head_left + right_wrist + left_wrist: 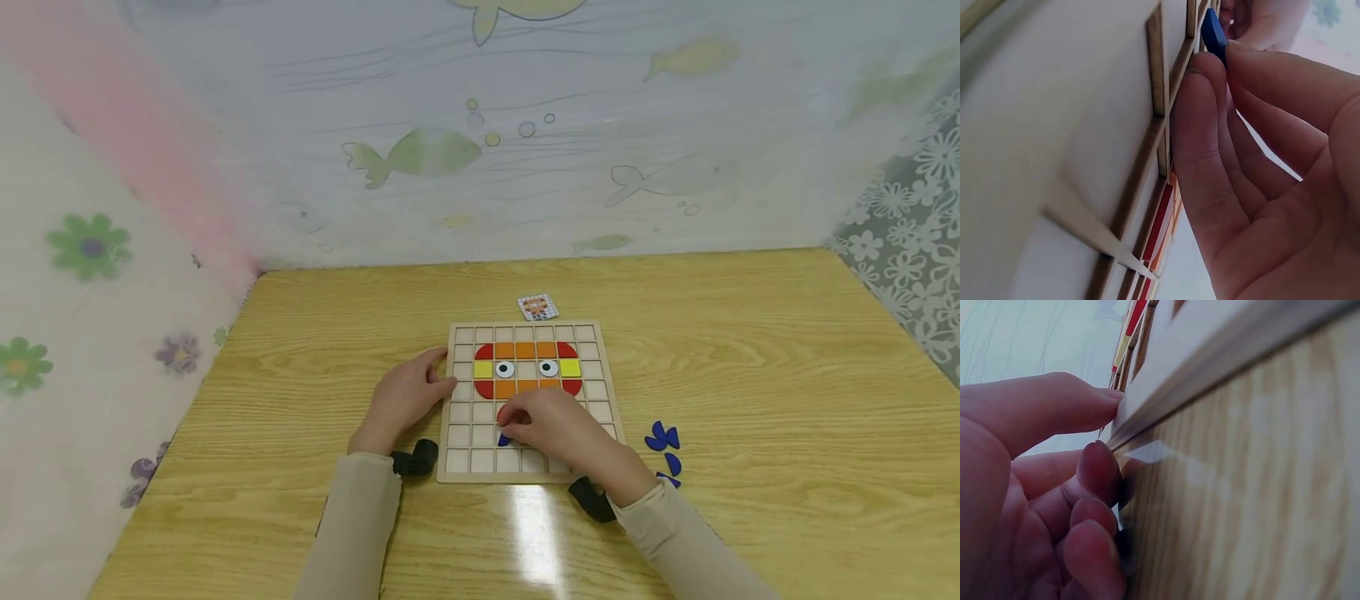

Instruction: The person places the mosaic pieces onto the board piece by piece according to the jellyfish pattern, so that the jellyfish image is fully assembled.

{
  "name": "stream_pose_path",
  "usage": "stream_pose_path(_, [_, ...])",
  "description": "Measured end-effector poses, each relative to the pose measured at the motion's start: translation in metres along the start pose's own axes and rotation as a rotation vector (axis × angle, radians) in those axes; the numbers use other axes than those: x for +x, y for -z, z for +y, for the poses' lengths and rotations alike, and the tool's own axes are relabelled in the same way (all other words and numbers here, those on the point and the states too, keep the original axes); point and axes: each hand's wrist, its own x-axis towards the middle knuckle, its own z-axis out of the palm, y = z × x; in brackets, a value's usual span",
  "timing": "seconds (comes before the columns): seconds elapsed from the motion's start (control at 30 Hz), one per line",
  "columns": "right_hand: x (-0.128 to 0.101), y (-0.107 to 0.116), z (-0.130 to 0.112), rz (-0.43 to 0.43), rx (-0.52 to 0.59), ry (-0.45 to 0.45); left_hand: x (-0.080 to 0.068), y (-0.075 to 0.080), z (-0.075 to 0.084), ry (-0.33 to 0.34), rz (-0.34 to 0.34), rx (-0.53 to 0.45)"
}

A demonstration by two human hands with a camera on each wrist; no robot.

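Observation:
A wooden grid board (459, 471) lies on the table, with red, orange and yellow pieces set in its upper rows. Two round eye pieces (505, 369) sit among them. My right hand (558, 425) is over the lower middle of the board and pinches a blue puzzle piece (1213, 31) between thumb and fingertip. That piece (504, 438) overlaps a lower cell in the head view, just below a red piece (502, 412) partly covered by the fingers. My left hand (405, 396) rests at the board's left side, its thumb (1079, 406) touching the edge.
Several loose blue pieces (660, 437) lie on the table right of the board. A small printed pattern card (537, 307) lies beyond the board's far edge. Black wrist devices (417, 459) are beside both wrists. A wall with fish drawings (431, 154) stands behind the table.

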Motion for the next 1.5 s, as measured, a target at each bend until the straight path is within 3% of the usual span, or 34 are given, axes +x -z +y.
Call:
stream_pose_path(0.53, [0.001, 0.001, -0.003, -0.004, -0.048, 0.0, 0.0, 0.004, 0.0, -0.021, 0.0, 0.015])
stream_pose_path(0.87, [0.001, 0.003, -0.001, -0.028, -0.084, 0.107, 0.001, 0.004, -0.001, -0.04, 0.018, 0.026])
stream_pose_path(1.17, [0.0, 0.004, -0.001, -0.046, -0.075, 0.07, 0.0, 0.004, -0.001, -0.026, 0.01, 0.026])
stream_pose_path(1.5, [-0.01, 0.026, 0.018, -0.003, -0.097, -0.03, 0.0, -0.001, -0.001, -0.011, 0.022, 0.005])
